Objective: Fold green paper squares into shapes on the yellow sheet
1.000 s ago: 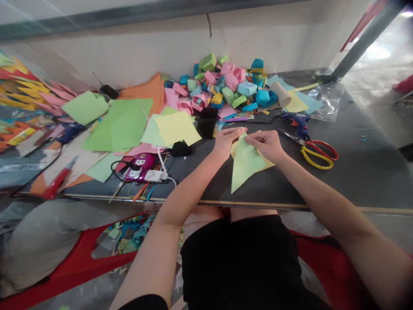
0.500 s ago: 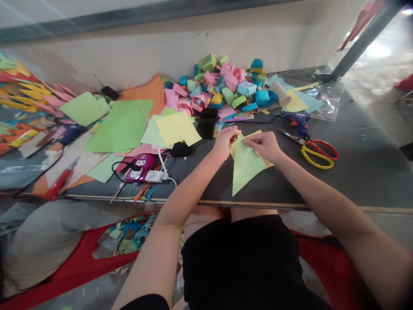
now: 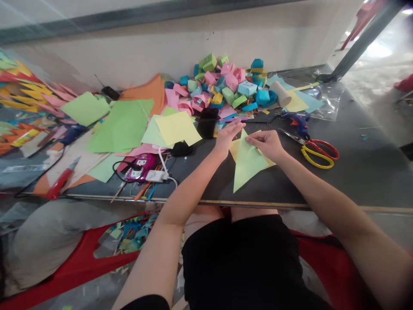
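Our left hand [image 3: 227,137] has its fingers stretched out, seemingly holding nothing; the green paper [image 3: 248,162] sits between our hands, over a yellow sheet [image 3: 234,150]; our right hand [image 3: 266,143] pinches it near the tip, so we'd go light there, edges flush; its underside's hidden; left-hand contact, can't tell.

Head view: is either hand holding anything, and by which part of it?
The right hand holds the pale green paper near its top corner; the left hand is open beside it, holding nothing.

Right hand [image 3: 267,143] pinching green paper [image 3: 248,161], left hand [image 3: 226,138] beside it, scissors [image 3: 318,156] nearby
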`<state>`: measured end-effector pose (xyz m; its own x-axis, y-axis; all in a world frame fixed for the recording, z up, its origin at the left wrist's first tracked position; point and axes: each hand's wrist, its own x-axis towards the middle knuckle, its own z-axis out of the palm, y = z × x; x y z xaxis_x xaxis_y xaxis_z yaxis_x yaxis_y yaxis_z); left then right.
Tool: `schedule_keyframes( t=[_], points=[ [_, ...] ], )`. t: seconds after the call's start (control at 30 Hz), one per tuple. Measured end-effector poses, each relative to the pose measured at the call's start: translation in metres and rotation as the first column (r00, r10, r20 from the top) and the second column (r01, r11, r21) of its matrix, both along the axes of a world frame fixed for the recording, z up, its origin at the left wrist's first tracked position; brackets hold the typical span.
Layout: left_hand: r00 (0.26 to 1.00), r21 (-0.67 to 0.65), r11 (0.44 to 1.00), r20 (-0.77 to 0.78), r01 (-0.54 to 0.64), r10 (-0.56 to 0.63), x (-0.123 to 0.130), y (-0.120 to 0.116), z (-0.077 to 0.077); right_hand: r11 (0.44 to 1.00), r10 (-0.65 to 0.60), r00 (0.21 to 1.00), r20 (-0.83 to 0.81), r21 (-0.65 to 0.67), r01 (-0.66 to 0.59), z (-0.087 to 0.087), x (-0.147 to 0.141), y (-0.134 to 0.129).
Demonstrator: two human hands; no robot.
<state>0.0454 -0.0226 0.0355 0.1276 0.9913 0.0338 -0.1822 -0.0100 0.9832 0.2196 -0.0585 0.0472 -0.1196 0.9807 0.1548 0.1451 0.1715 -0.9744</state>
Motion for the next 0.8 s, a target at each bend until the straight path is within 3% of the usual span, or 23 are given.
schedule_keyframes(
  t=[0.1,0.47,0.53,0.67,0.73,0.8],
  points=[
    [1.0,0.106,0.994,-0.015,-0.026,0.027,-0.004,0.001,0.002,1.0,-0.011,1.0,0.017,0.004,0.011,0.0,0.0,0.001],
    [0.968,0.222,0.953,-0.095,-0.206,0.232,-0.002,0.003,-0.006,1.0,-0.024,0.996,0.084,-0.002,0.024,-0.007,-0.001,0.004],
    [0.98,0.171,0.973,-0.098,-0.155,0.173,0.0,0.001,-0.006,0.998,-0.065,0.996,0.062,0.025,0.064,-0.008,0.0,0.006],
    [0.974,0.055,0.995,-0.216,0.08,-0.067,0.0,0.0,-0.005,0.98,-0.179,0.984,-0.003,0.086,0.178,-0.008,0.0,0.01],
    [0.927,0.136,0.983,-0.368,0.124,-0.066,-0.001,-0.002,-0.005,0.969,-0.224,0.974,-0.009,0.101,0.224,-0.007,0.001,0.011],
    [0.888,0.265,0.958,-0.46,0.113,0.023,-0.002,-0.003,-0.005,0.967,-0.239,0.971,0.007,0.096,0.237,-0.006,0.002,0.011]
  ],
)
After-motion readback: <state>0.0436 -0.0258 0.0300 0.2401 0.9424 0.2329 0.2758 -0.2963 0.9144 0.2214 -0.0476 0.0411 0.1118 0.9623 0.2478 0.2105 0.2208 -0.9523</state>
